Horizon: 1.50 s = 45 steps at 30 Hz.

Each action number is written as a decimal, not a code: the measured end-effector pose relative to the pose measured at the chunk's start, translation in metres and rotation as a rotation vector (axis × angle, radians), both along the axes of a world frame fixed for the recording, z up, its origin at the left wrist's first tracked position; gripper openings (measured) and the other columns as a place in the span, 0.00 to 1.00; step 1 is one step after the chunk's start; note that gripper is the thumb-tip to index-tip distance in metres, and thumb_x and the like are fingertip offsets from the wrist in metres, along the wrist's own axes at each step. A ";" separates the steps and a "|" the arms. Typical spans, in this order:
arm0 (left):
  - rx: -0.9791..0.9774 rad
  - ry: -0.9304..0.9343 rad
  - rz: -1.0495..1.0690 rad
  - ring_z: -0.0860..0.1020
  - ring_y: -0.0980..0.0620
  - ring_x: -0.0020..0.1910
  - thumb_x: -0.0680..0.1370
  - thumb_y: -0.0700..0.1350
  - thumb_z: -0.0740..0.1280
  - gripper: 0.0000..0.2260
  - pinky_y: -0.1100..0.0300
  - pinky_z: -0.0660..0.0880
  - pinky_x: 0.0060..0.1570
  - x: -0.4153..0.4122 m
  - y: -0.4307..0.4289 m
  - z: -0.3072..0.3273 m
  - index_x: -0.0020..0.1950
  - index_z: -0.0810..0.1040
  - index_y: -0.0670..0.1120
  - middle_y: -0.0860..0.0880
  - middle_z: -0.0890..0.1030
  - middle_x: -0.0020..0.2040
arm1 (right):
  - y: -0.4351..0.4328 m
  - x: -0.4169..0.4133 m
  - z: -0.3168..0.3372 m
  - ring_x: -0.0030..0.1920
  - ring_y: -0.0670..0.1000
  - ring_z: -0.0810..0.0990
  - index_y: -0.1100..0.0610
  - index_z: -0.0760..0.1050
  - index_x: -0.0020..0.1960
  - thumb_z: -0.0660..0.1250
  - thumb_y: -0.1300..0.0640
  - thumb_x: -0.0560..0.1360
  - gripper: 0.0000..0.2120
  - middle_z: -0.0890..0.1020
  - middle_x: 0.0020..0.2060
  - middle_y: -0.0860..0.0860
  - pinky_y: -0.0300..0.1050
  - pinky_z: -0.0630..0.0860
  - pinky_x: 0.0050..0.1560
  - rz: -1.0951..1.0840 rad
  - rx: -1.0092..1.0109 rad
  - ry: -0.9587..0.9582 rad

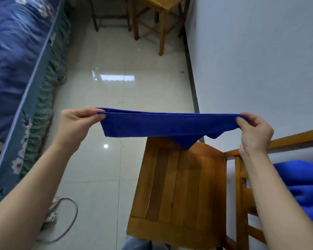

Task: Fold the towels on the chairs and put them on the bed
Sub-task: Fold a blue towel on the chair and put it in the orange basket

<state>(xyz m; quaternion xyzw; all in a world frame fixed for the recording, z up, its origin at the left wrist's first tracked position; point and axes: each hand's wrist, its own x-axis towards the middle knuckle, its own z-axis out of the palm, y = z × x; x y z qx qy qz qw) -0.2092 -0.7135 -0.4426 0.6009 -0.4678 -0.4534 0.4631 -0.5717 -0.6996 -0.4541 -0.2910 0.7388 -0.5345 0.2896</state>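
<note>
A blue towel (pixel 161 126) hangs stretched out flat in the air, folded over so two edges run along its top. My left hand (pixel 79 121) pinches its left corners and my right hand (pixel 255 132) pinches its right corners. Two loose corners droop from its lower right side. Below it stands a wooden chair (pixel 181 188) with a bare slatted seat. More blue towel cloth (pixel 304 184) lies bunched behind that chair's backrest at the right. The bed (pixel 14 56), under a dark blue flowered cover, runs along the left.
A glossy pale tiled floor (pixel 105 91) lies between the bed and the white wall (pixel 260 56). A second wooden chair (pixel 157 17) stands at the far end. A grey cable loop (pixel 74 213) lies on the floor by the bed's skirt.
</note>
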 end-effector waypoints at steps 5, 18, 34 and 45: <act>-0.093 0.004 0.029 0.79 0.65 0.34 0.71 0.28 0.67 0.25 0.73 0.74 0.43 0.008 -0.005 0.022 0.31 0.83 0.59 0.62 0.82 0.31 | -0.002 0.009 0.025 0.42 0.41 0.78 0.56 0.77 0.50 0.65 0.66 0.75 0.07 0.78 0.39 0.43 0.26 0.75 0.38 0.031 -0.085 0.082; -0.092 0.096 0.051 0.80 0.60 0.37 0.72 0.30 0.67 0.19 0.64 0.76 0.49 0.002 -0.021 0.022 0.33 0.84 0.53 0.57 0.83 0.33 | -0.002 0.004 0.038 0.43 0.43 0.78 0.46 0.69 0.44 0.62 0.65 0.77 0.13 0.78 0.41 0.45 0.28 0.74 0.40 0.138 -0.145 0.092; 0.141 0.312 -0.085 0.80 0.59 0.31 0.68 0.31 0.68 0.15 0.70 0.77 0.40 -0.011 -0.001 0.010 0.30 0.84 0.50 0.53 0.82 0.29 | 0.046 -0.002 0.042 0.42 0.43 0.78 0.51 0.74 0.42 0.60 0.67 0.76 0.13 0.77 0.39 0.46 0.35 0.77 0.46 -0.093 -0.115 -0.153; 0.702 -0.007 -0.119 0.78 0.53 0.35 0.70 0.27 0.68 0.11 0.73 0.74 0.33 -0.008 0.144 -0.122 0.35 0.79 0.42 0.53 0.82 0.27 | 0.187 0.008 -0.110 0.40 0.52 0.72 0.64 0.73 0.46 0.58 0.66 0.77 0.06 0.73 0.35 0.53 0.40 0.67 0.35 -0.164 0.548 -0.057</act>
